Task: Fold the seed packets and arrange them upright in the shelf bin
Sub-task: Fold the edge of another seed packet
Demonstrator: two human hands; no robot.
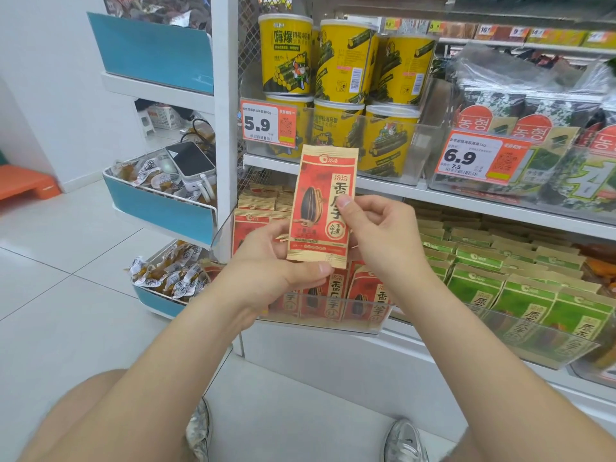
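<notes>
My left hand [280,258] pinches the red sunflower seed packet [320,201] at its bottom seam and my right hand [380,235] pinches its right edge, holding it upright above the clear shelf bin [320,324]. Probably light and crinkly with shifting seeds, so I'd fold at the flat top.

Yellow canisters [286,55] stand beside seaweed packs [500,105], and a white device [191,163] lies in a blue-fronted bin [160,208]
</notes>
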